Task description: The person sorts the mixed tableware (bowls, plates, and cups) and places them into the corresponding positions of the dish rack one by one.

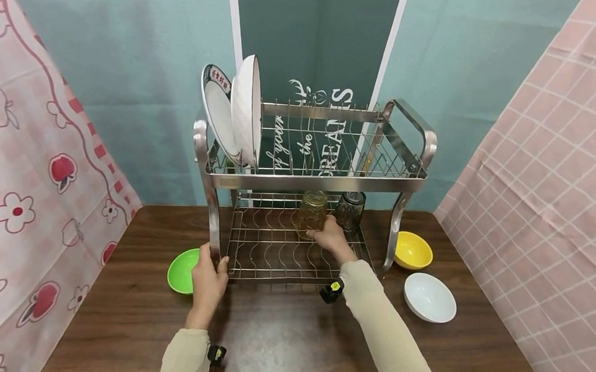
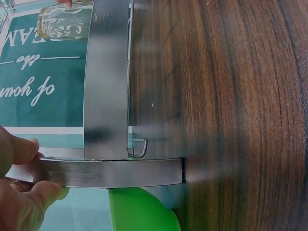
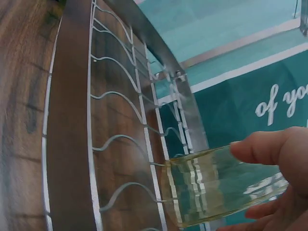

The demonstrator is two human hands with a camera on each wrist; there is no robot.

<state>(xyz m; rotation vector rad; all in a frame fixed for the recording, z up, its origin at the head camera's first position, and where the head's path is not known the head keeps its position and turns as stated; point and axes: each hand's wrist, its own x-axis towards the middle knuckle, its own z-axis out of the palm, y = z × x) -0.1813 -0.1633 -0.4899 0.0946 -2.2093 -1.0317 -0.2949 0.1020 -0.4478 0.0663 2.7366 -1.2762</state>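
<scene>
Right grip [image 1: 333,237] is clamping onto a bumpy, see-through yellow glass [image 1: 311,208] at the bottom shelf [image 1: 277,280] of a metal rack [image 1: 318,179]. Left grip [image 1: 208,279] is pinching the rack's leg [image 2: 120,174]. A brown wood counter [image 1: 270,339] is holding the rack. 2 pink cloths [image 1: 42,233] are hanging at the sides. A green cloth [image 1: 320,33] is showing white words [image 1: 329,136]: "of your," "the" and "DREAMS."

At twelve o'clock we see teal cloth [image 1: 147,104] with a dark green panel [image 1: 320,33]; at nine, strawberry-print cloth [image 1: 30,183]; at three, pink checked cloth [image 1: 541,195]; at six, a brown wood-grain table [image 1: 281,355] catching pale light.
</scene>
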